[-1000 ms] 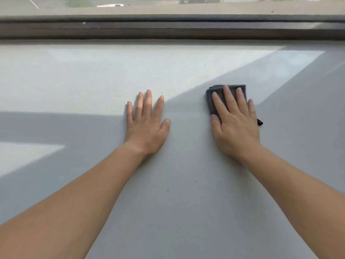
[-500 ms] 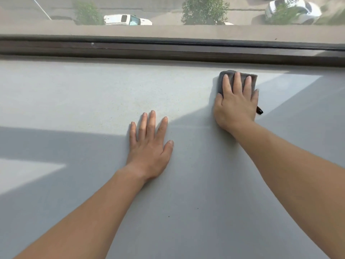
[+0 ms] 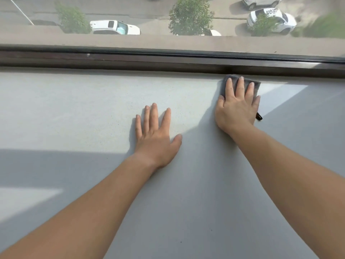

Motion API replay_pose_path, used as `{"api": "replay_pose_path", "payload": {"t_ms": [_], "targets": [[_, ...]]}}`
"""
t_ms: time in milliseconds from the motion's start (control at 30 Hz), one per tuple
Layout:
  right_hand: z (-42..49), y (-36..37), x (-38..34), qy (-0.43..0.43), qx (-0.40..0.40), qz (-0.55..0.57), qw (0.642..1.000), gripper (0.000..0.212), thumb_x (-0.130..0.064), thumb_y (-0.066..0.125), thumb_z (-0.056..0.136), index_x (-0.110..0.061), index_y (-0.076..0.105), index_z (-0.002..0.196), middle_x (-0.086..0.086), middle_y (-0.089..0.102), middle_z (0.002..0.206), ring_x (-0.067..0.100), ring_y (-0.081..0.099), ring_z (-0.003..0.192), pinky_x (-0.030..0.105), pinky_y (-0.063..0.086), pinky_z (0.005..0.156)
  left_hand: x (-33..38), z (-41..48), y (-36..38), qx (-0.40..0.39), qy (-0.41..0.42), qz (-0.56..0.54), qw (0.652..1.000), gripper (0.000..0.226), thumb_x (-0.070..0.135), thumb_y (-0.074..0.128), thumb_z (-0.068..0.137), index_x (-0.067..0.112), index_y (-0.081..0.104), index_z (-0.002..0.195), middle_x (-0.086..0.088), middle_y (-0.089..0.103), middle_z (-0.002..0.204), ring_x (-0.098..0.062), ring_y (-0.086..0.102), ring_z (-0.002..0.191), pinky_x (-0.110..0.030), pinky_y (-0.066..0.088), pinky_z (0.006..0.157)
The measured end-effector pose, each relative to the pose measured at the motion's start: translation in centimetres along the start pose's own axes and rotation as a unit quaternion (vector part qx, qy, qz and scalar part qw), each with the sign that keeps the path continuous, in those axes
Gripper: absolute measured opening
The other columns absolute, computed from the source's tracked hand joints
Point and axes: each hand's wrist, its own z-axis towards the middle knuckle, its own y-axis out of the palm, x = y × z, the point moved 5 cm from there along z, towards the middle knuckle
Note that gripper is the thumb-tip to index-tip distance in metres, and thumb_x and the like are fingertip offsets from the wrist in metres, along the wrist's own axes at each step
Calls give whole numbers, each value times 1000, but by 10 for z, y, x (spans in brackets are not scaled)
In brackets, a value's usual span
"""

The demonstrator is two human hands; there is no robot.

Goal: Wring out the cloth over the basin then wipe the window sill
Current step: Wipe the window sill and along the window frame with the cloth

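The small dark grey folded cloth [image 3: 257,88] lies at the far edge of the pale grey flat window sill [image 3: 74,109], right of the middle. Its far side touches the dark brown window frame rail [image 3: 130,60]. The right hand [image 3: 236,111] presses it down with straight fingers. The grip is released, so the cloth is pinned rather than clasped. The left hand [image 3: 155,139] lies flat on the bare sill near the middle, also released and holding nothing.

The likeliest slip is the cloth sliding out from under the palm, because only downward pressure holds it. A fast sideways stroke along the far edge could leave it behind or bunch it against the rail. The fingertips already reach the seam, so a further push forward could jam them into the rail. The fine specks scattered over the sunlit part of the sill could be swept into that seam instead of being lifted. The patch under the left hand could be missed or marked by the palm. A short black loop [image 3: 259,116] pokes out beside the right wrist and could drag over the sill.

As for containers, no basin is in view, so what it holds cannot be told. Whether the cloth is damp cannot be told either.
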Motion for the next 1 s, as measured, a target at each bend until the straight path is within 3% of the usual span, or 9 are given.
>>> {"api": "replay_pose_path", "payload": {"t_ms": [200,267,367,467,633,700,800,900,1000], "targets": [[-12,10,-48,-193,-18,2,981,59,-42,28,102,-37,12,158,-6,3,169,23,-4,155,49,-2,124,-1,5,6,-32,-7,32,999,78,54,24,96,26,-20,154,-9,-36,158,-23,-40,142,-50,-25,115],[4,4,-21,-171,-10,-11,985,58,-40,27,102,-36,12,158,-6,4,169,22,-2,155,49,0,124,-1,6,6,-42,-5,31,999,78,53,23,96,26,-22,153,-9,-39,157,-23,-43,140,-50,-26,114],[26,-8,25,-36,4,-3,999,59,-38,25,101,-33,12,159,-3,3,169,26,-3,155,51,1,124,1,6,6,-48,1,31,998,77,53,21,97,25,-24,152,-10,-40,156,-25,-44,139,-52,-26,114],[20,-2,14,30,11,12,999,61,-40,23,100,-33,8,159,-4,-1,169,26,-7,154,50,-2,124,2,5,7,-49,-2,41,998,77,52,20,97,23,-26,152,-13,-40,155,-28,-44,139,-54,-24,114],[-11,4,-17,-175,-16,-17,984,59,-40,28,102,-35,13,159,-7,4,169,24,-2,155,47,1,125,2,7,5,-48,1,40,998,77,53,20,97,24,-26,152,-12,-40,156,-27,-44,139,-54,-25,114],[4,-3,12,-161,-18,-14,987,59,-41,27,102,-35,14,159,-7,5,169,23,-1,155,47,3,125,1,6,4,-48,3,40,998,77,53,20,97,24,-26,152,-12,-40,155,-26,-44,139,-53,-25,114],[34,-18,67,-52,0,-11,999,60,-41,24,100,-32,14,159,-4,5,169,24,-2,155,50,4,124,2,6,4,-44,4,42,998,77,54,20,97,24,-25,152,-12,-40,156,-27,-43,140,-54,-25,114],[33,-19,72,14,14,7,1000,60,-39,24,100,-32,13,159,-4,4,169,25,-4,154,51,2,124,4,7,4,-32,5,46,998,77,53,21,97,23,-24,152,-13,-39,156,-28,-41,141,-54,-24,114],[-2,-8,35,-31,15,14,999,61,-39,26,100,-33,11,159,-5,2,169,25,-6,155,49,-1,124,5,7,5,-36,1,51,998,77,52,21,97,24,-24,153,-12,-38,157,-26,-41,141,-54,-24,115]]}}
